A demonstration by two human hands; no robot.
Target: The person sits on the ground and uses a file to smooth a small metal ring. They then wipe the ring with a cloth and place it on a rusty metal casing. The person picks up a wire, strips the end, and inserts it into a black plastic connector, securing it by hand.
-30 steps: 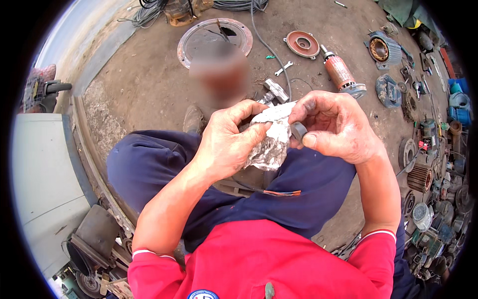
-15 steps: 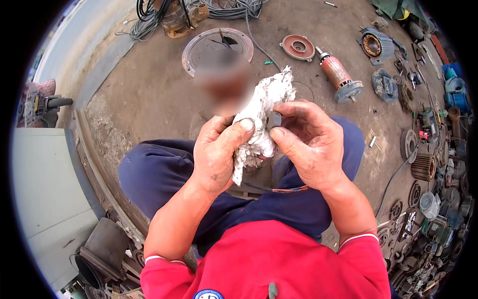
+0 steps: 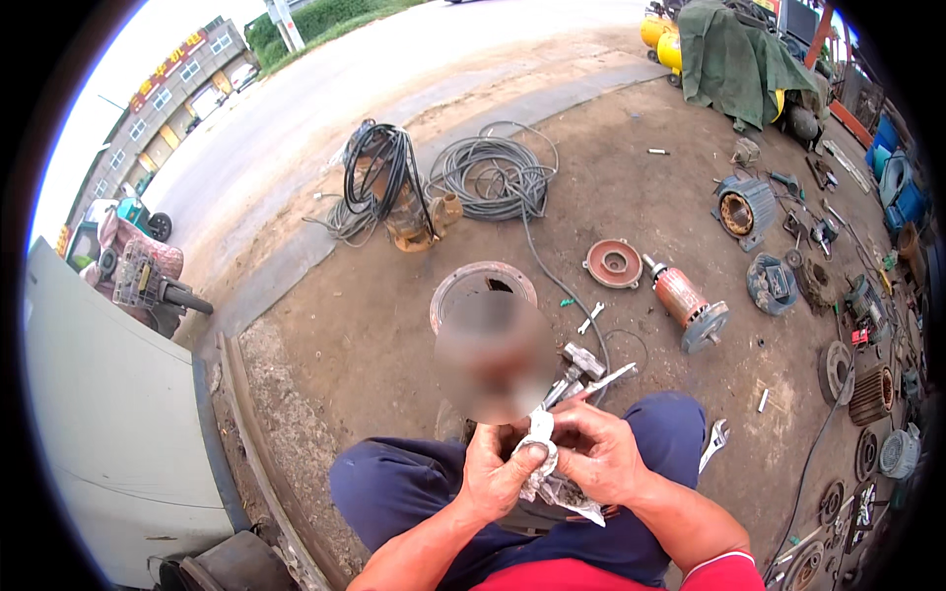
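A crumpled white rag (image 3: 541,429), smudged grey, is bunched between my two hands above my lap. My left hand (image 3: 501,471) is closed on it, with the thumb pressed across the front. From the other side my right hand (image 3: 599,455) pinches the rag, its fingers bent close to the left thumb. Any small part inside the folds is hidden. Just beyond my hands stands a reddish-brown housing with a round flange (image 3: 450,286); a blurred patch covers its lower part.
A hammer (image 3: 583,361) and an open-end wrench (image 3: 591,318) lie beyond my hands. An adjustable wrench (image 3: 714,443) is by my right knee. Farther right are a red round cover (image 3: 613,264), a motor rotor (image 3: 682,300) and several motor parts. Coiled cable (image 3: 493,177) lies behind.
The view has tipped up, showing the road and building. My hands have drawn together around the rag. The small grey cylindrical part earlier between my right thumb and finger no longer shows.
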